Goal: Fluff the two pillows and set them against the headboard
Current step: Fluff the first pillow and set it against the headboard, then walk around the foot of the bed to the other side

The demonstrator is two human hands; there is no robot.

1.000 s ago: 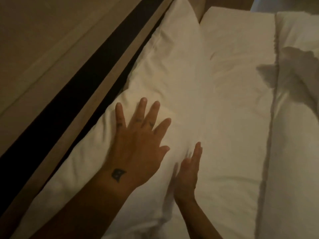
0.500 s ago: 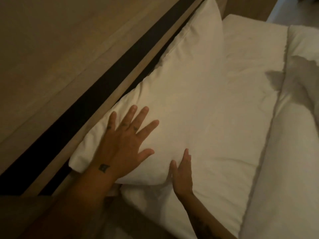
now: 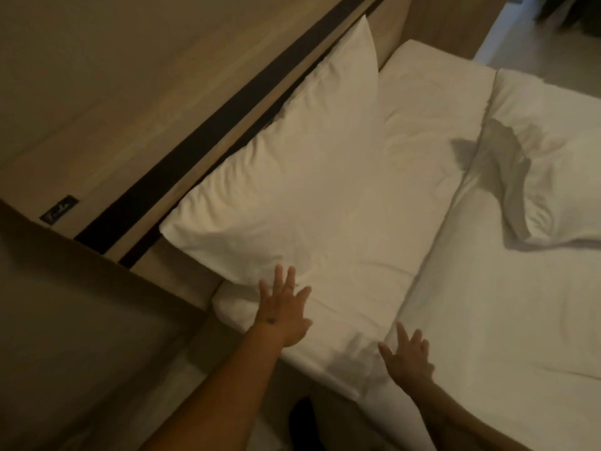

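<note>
A large white pillow (image 3: pixel 302 177) lies along the wooden headboard (image 3: pixel 182 102), its long edge against the dark strip. A second white pillow (image 3: pixel 357 333) lies flat under and in front of it, showing at the near end. My left hand (image 3: pixel 283 310) hovers flat with spread fingers at the near edge of the top pillow. My right hand (image 3: pixel 408 354) is open with fingers apart at the near corner of the lower pillow, beside the duvet. Neither hand holds anything.
A white duvet (image 3: pixel 507 304) covers the bed to the right, with a rumpled fold (image 3: pixel 546 190) at its upper part. A wooden side panel (image 3: pixel 81 304) stands at the left. Light floor (image 3: pixel 507 37) shows past the bed's far end.
Both hands have pulled back from the top pillow toward its near end. The view has drawn away, so the whole pillow and more of the bed show.
</note>
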